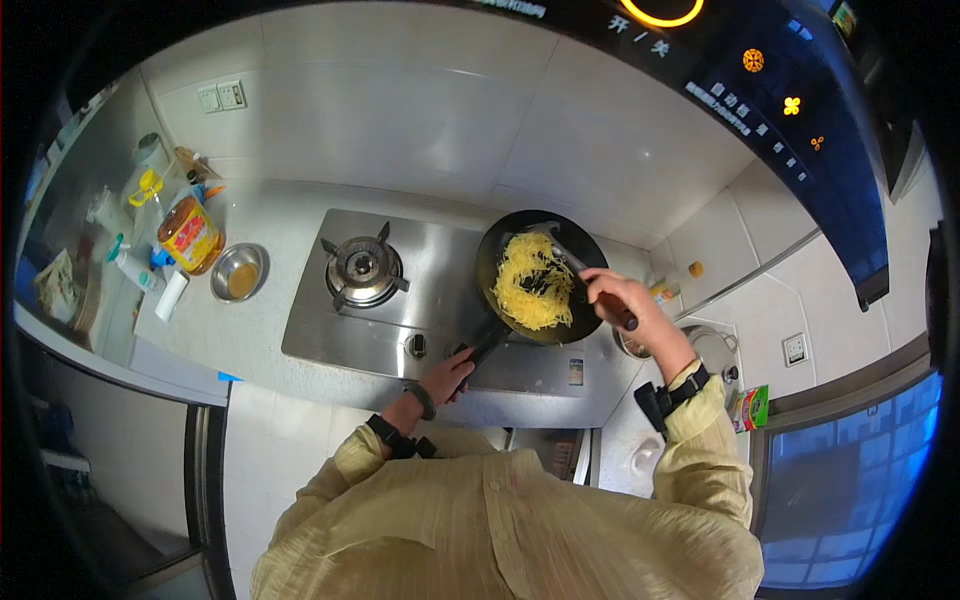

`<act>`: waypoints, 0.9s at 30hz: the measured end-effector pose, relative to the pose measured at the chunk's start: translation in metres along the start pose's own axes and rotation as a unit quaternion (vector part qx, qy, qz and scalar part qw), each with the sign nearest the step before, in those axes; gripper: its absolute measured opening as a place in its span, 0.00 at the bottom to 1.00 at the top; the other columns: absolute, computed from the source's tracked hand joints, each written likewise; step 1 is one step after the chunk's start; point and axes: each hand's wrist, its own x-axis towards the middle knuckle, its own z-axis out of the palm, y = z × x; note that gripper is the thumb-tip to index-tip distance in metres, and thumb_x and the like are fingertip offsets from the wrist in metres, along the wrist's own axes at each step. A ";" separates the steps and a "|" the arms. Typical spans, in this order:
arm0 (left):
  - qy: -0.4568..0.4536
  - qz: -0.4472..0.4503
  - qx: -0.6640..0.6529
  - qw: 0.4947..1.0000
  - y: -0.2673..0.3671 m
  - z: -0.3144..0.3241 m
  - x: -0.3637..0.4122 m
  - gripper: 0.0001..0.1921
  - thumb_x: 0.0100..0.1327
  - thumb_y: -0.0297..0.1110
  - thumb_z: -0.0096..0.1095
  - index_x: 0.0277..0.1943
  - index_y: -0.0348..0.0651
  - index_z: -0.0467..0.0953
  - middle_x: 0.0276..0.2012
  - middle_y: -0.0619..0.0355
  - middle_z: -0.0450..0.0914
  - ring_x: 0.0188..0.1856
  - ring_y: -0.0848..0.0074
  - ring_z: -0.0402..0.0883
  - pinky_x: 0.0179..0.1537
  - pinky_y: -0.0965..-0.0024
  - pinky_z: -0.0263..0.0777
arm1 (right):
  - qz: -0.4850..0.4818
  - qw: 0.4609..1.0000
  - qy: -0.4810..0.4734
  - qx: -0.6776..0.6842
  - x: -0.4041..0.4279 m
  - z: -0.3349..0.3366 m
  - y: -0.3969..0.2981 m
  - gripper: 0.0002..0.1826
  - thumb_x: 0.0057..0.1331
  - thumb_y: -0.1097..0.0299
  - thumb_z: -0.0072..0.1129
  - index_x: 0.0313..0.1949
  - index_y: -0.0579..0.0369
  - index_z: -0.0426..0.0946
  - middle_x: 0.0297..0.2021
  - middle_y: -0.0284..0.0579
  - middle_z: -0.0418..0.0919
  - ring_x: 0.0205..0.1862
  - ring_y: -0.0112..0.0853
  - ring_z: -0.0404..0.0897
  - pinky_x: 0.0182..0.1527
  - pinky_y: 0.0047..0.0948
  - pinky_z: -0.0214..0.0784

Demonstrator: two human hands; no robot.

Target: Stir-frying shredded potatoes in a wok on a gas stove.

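Note:
A black frying pan [491, 259] stands over the right side of the steel gas hob [439, 300]. Yellow shredded food, perhaps potato, [517, 292] lies in a curved heap inside it, with some of the dark pan bottom showing. My left hand [444, 376] is closed around the pan's handle [487, 346] at the lower left. My right hand [622, 300] grips the handle of a spatula [568, 259], whose head is at the far side of the pan, by the food. The burner under the pan is hidden.
At left stand an uncovered burner [364, 271], a steel bowl [238, 272] with brownish contents, a cooking oil bottle [191, 234] and a white spray bottle [135, 268]. A lidded pot [709, 345] is right of the hob. The lit range hood panel [780, 112] overhangs the upper right.

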 end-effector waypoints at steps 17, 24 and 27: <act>0.046 0.012 0.008 0.999 -0.010 0.008 -0.001 0.25 0.65 0.44 0.45 0.64 0.53 0.57 0.19 0.60 0.71 0.14 0.81 0.67 0.16 0.77 0.63 | 0.238 0.898 0.217 0.298 -0.051 -0.059 0.003 0.03 0.59 0.77 0.52 0.32 0.60 0.68 0.40 0.46 0.74 0.35 0.29 0.76 0.39 0.24 0.70; 0.033 0.013 0.002 0.999 -0.008 0.007 0.000 0.26 0.65 0.44 0.45 0.65 0.53 0.55 0.19 0.61 0.70 0.15 0.81 0.67 0.16 0.76 0.63 | 0.247 0.895 0.335 0.162 -0.053 -0.055 0.073 0.11 0.59 0.66 0.57 0.36 0.61 0.70 0.26 0.41 0.74 0.27 0.26 0.75 0.31 0.23 0.68; 0.018 0.006 -0.004 1.000 -0.008 0.006 0.002 0.25 0.65 0.44 0.45 0.65 0.54 0.55 0.19 0.61 0.70 0.15 0.81 0.67 0.16 0.76 0.63 | 0.279 0.828 0.439 0.209 -0.043 -0.041 0.092 0.11 0.59 0.66 0.57 0.37 0.61 0.71 0.27 0.40 0.74 0.26 0.26 0.75 0.30 0.22 0.68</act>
